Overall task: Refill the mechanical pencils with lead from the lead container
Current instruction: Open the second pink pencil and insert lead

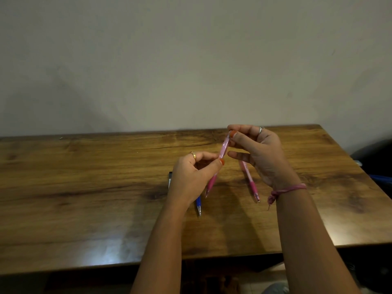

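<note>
- Three pencils: two pink, one blue.
- Left hand (pixel 192 175) grips one pink pencil (pixel 220 158); right hand (pixel 258 149) pinches its top.
- Second pink pencil (pixel 250 181) under right hand, blue pencil (pixel 198 205) and one lead container (pixel 170 179) under left, on table (pixel 84 187).

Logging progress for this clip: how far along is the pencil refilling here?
Nothing visibly finished. In hand: the left hand grips a translucent pink mechanical pencil while the right hand pinches its top end; whether lead is going in is too small to tell. Left: a second pink pencil and a blue-tipped pencil lie on the wooden table, beside a dark lead container.
</note>
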The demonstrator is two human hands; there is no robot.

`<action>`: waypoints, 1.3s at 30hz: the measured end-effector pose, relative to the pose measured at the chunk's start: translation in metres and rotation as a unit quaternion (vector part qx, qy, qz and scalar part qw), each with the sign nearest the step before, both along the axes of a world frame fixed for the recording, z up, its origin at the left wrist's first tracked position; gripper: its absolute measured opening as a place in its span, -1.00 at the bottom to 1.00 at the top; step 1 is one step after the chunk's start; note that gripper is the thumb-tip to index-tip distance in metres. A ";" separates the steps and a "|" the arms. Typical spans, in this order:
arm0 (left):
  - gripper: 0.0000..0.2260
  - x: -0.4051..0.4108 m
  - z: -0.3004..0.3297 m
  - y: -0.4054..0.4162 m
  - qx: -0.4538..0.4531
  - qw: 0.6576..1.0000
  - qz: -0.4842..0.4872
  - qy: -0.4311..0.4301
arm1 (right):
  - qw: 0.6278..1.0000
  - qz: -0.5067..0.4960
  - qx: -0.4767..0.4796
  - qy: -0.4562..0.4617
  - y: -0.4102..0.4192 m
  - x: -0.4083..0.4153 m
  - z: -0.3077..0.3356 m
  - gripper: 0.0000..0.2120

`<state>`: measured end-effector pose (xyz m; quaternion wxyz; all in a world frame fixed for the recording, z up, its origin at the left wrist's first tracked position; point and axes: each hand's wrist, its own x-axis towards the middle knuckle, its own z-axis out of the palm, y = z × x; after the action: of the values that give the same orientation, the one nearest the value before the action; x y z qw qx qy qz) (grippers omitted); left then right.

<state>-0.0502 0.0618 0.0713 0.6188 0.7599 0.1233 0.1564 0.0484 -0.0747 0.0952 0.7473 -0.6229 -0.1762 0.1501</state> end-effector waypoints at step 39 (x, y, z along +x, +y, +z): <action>-0.90 0.008 -0.004 -0.011 -0.069 0.998 -0.012 0.000 | 0.993 0.040 0.070 0.086 0.007 -0.004 -0.001 -0.74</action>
<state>-0.0426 0.0509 0.0673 0.6719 0.7165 0.1247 0.1401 0.0441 -0.0675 0.0945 0.7947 -0.5466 -0.1455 0.2204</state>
